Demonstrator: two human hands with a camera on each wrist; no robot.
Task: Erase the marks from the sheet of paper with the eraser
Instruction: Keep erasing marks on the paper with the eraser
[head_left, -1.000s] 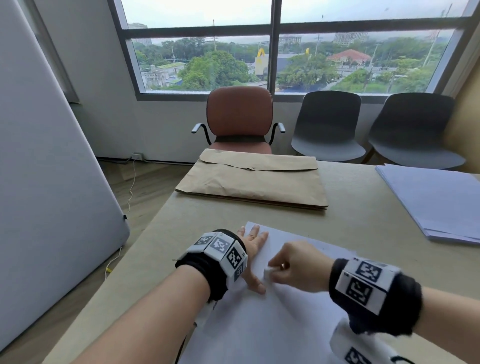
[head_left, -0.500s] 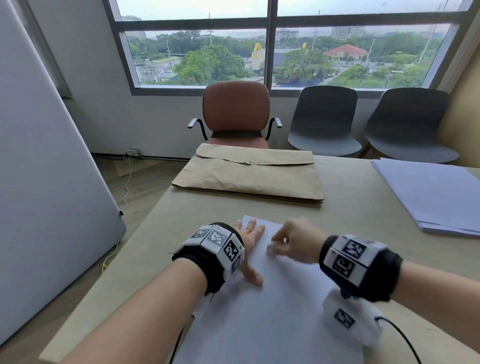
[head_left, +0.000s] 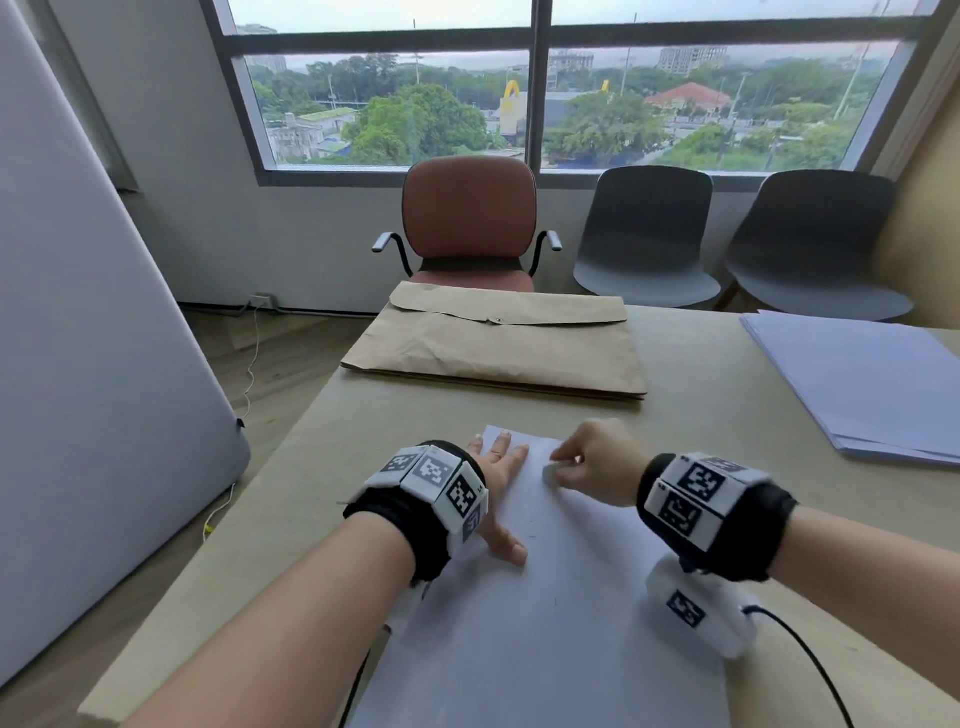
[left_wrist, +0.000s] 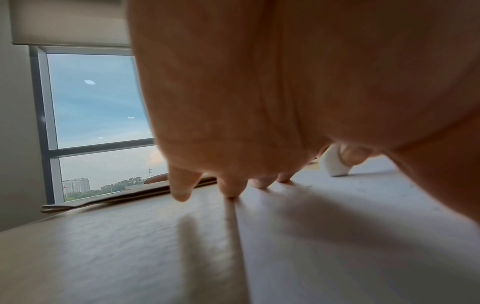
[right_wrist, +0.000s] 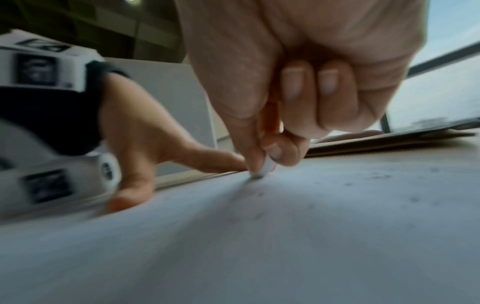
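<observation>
A white sheet of paper (head_left: 545, 613) lies on the beige table in front of me, with a few small dark marks near its middle. My left hand (head_left: 496, 486) lies flat on the sheet's left edge, fingers spread, thumb (head_left: 506, 545) pointing toward me. My right hand (head_left: 592, 467) pinches a small white eraser (head_left: 550, 474) between thumb and fingers near the sheet's far end. In the right wrist view the eraser (right_wrist: 262, 171) tip touches the paper (right_wrist: 259, 236). In the left wrist view the eraser (left_wrist: 333, 164) stands beyond my left fingertips (left_wrist: 231, 188).
A brown paper envelope (head_left: 498, 353) lies across the far side of the table. A stack of pale sheets (head_left: 862, 384) sits at the right. Three chairs stand under the window, a red one (head_left: 470, 223) in the middle. The table's left edge (head_left: 270, 467) runs close to my left hand.
My right hand has carried the eraser up the sheet, away from me, toward its far end. The left hand has stayed flat on the paper's left edge.
</observation>
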